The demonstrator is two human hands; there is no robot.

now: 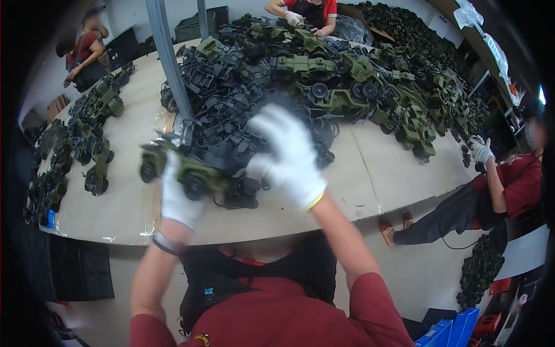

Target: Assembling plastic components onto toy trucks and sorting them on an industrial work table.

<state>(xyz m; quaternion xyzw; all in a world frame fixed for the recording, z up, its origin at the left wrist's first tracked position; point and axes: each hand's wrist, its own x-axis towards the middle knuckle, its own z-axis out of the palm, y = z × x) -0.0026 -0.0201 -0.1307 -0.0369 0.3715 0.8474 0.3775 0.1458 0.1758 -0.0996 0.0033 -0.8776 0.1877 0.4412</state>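
My left hand [180,196], in a white glove, grips a green toy jeep [199,171] with black wheels above the near part of the table. The jeep is slightly blurred. To its right my right hand [292,159], also gloved and smeared by motion, is raised with thumb and fingers apart. I see nothing held in it. Behind and below both hands spreads a heap of black plastic parts [222,107]. A few black parts [241,194] lie by the table's near side, between my hands.
Green toy jeeps [341,98] are piled behind the black parts and toward the right. More jeeps [95,168] line the table's left side. A grey metal post [169,61] rises left of the heap. Co-workers stand at the far side, far left and right [511,185] of the table [124,202].
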